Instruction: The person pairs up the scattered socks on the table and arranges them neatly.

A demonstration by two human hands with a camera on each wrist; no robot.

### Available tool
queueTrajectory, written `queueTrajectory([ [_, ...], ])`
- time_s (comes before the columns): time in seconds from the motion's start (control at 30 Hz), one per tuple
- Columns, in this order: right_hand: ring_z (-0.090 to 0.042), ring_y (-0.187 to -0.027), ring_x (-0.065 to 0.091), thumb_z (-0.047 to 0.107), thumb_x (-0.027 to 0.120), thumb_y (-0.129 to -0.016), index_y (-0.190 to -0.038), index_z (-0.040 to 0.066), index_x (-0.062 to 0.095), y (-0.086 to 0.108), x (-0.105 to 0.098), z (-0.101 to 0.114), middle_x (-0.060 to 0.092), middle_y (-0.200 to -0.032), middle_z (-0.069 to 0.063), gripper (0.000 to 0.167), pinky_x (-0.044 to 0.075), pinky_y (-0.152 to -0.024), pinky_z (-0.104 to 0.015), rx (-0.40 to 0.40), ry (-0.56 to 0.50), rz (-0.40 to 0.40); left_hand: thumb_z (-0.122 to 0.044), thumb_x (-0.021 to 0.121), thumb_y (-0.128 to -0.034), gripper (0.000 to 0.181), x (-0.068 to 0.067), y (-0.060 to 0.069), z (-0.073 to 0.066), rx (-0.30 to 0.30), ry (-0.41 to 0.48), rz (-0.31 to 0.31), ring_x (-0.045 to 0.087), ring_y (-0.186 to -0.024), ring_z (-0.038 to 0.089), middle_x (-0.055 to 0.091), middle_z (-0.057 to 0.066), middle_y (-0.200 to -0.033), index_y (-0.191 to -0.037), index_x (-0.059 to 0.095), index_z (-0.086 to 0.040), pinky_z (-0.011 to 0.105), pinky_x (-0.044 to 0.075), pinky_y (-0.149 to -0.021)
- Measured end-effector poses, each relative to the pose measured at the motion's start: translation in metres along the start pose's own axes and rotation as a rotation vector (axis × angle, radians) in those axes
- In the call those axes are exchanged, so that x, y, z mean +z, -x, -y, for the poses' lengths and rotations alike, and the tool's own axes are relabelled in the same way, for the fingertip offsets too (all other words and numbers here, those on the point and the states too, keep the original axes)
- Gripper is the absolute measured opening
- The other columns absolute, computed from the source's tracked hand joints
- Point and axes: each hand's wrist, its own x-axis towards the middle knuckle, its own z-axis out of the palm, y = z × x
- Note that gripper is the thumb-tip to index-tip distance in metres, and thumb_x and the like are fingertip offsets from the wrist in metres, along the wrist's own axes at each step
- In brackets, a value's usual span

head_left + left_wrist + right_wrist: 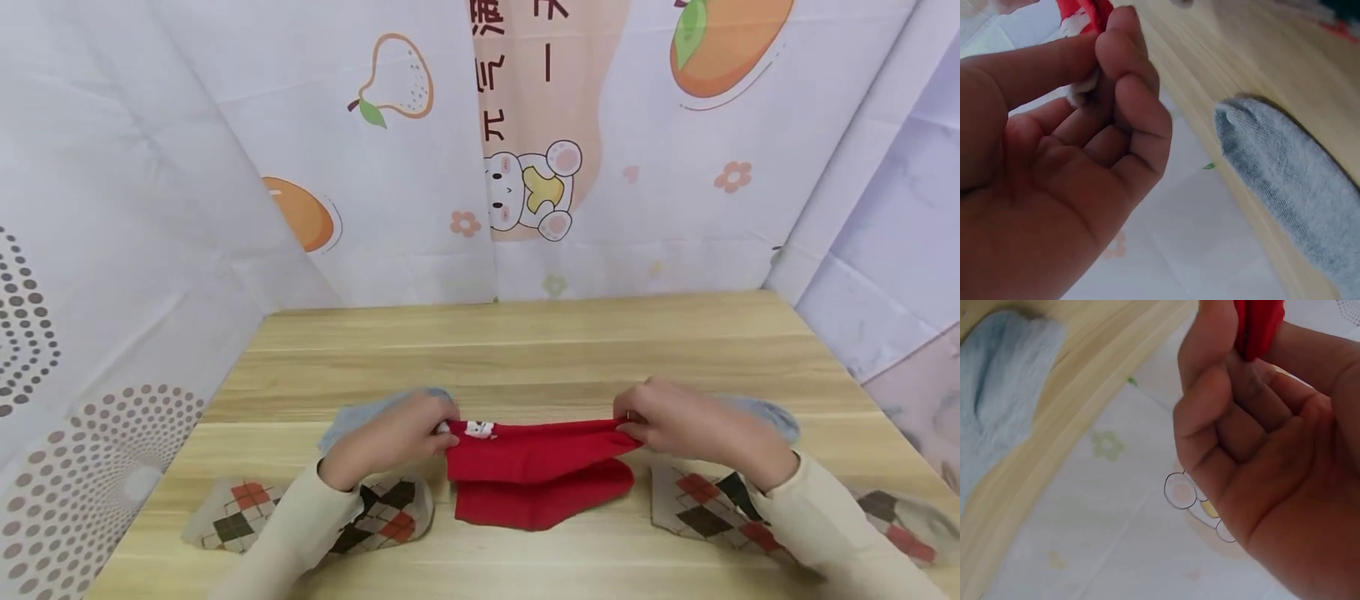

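A red sock point(532, 451) with a small white animal figure is stretched level between the two hands. My left hand point(408, 429) pinches its figured end between thumb and fingers; a bit of white shows in that grip in the left wrist view. At the opposite end, my right hand point(671, 421) pinches the red cloth point(1261, 328). Below and partly behind the held sock lies another red sock point(536, 504) on the wooden table point(525, 358). Whether the two red pieces touch cannot be told.
Blue-grey socks lie on both sides, one by the left hand point(1291, 169) and one beyond the right point(1007, 381). Argyle socks point(393, 512) point(708, 508) lie nearer, partly under the forearms. A printed white curtain point(420, 183) hangs behind the table.
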Motion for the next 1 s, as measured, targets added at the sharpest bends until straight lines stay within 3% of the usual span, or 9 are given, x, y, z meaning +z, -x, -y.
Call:
queueTrajectory([
  [0.13, 0.002, -0.052, 0.030, -0.002, 0.066, -0.088, -0.068, 0.020, 0.051, 0.002, 0.004, 0.009, 0.034, -0.059, 0.016, 0.033, 0.031, -0.049, -0.018, -0.010, -0.013, 0.033, -0.006, 0.067, -0.0939, 0.012, 0.003, 0.007, -0.004, -0.006, 0.031, 0.048, 0.047, -0.058, 0.005, 0.053, -0.009, -0.069, -0.084, 0.066, -0.012, 0.021, 0.043, -0.053],
  [0.37, 0.000, -0.052, 0.032, 0.005, 0.070, -0.089, -0.071, 0.022, 0.055, 0.004, 0.010, 0.018, 0.038, -0.057, 0.015, 0.028, 0.032, -0.049, -0.018, 0.044, -0.020, 0.116, -0.008, 0.067, -0.0939, 0.004, 0.006, 0.008, -0.010, 0.001, 0.043, 0.136, 0.047, -0.055, 0.005, 0.054, -0.009, -0.067, -0.090, 0.066, -0.008, 0.022, 0.044, -0.053],
  [0.57, -0.002, -0.054, 0.028, 0.004, 0.071, -0.086, -0.067, 0.021, 0.052, 0.003, 0.023, 0.016, 0.030, -0.057, 0.013, 0.032, 0.028, -0.049, -0.019, 0.051, 0.039, 0.101, -0.008, 0.067, -0.0936, 0.004, 0.015, 0.004, -0.009, -0.002, 0.034, 0.132, 0.047, -0.055, 0.005, 0.056, -0.009, -0.070, -0.095, 0.067, -0.004, 0.022, 0.045, -0.054],
  [0.7, -0.003, -0.054, 0.029, 0.003, 0.072, -0.086, -0.067, 0.021, 0.050, 0.001, 0.029, 0.015, 0.033, -0.056, 0.012, 0.034, 0.029, -0.049, -0.020, 0.060, 0.076, 0.092, -0.008, 0.068, -0.0925, 0.005, 0.022, 0.002, -0.011, -0.044, -0.005, 0.128, 0.049, -0.055, 0.006, 0.058, -0.008, -0.072, -0.095, 0.068, -0.004, 0.021, 0.046, -0.052],
  [0.87, -0.006, -0.053, 0.036, 0.007, 0.074, -0.086, -0.069, 0.018, 0.053, 0.001, 0.032, 0.022, 0.042, -0.058, 0.009, 0.029, 0.033, -0.049, -0.022, 0.128, 0.153, 0.064, -0.010, 0.074, -0.0885, 0.011, 0.027, 0.006, -0.022, -0.115, -0.142, 0.054, 0.050, -0.056, 0.009, 0.059, -0.003, -0.071, -0.096, 0.068, -0.004, 0.022, 0.045, -0.051],
  [1.0, -0.013, -0.055, 0.047, 0.014, 0.080, -0.083, -0.072, 0.011, 0.060, 0.003, 0.033, 0.038, 0.051, -0.063, 0.002, 0.023, 0.042, -0.051, -0.028, 0.092, 0.371, -0.094, -0.019, 0.080, -0.0845, 0.029, 0.024, 0.018, -0.042, -0.139, -0.396, -0.039, 0.058, -0.072, 0.018, 0.063, 0.006, -0.083, -0.104, 0.065, -0.004, 0.030, 0.051, -0.063],
])
